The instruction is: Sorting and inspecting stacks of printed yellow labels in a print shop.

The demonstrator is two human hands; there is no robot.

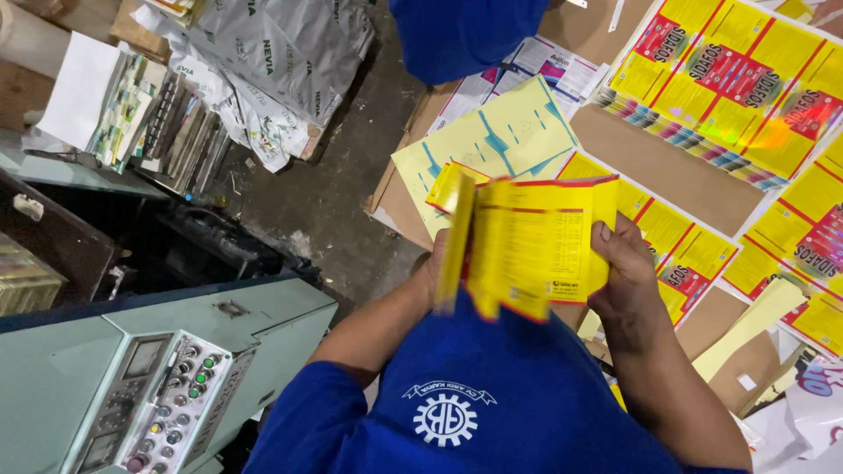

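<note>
Up close, two hands are working one stack of yellow sheets (536, 246), held in the air in front of a blue shirt (474, 395). The right hand (628, 281) is gripping the stack's right edge — its thumb is pressing on the printed front near the upper right corner, and the other fingers are curling behind the paper, out of sight. The right forearm is rising from the lower right, wrist bent inward. The left hand (432, 268) is mostly hidden behind the stack's left side; only its heel and wrist are showing, so I cannot tell how its fingers are lying, though the sheets there are leaning against it. That left forearm is coming up from the lower left, bare below a short blue sleeve. The stack's left part is fanning out and blurring — at least three sheet edges are showing apart, with red trim along the bottom.

Beneath the hands, a brown cardboard surface (667, 167) is carrying two big printed sheets of yellow-and-red labels (729, 79), plus one pale yellow sheet with blue marks (500, 140). One grey-green machine (176, 351) with one button panel (162, 408) is standing at lower left. Piles of paper (149, 114) are sitting at upper left.
</note>
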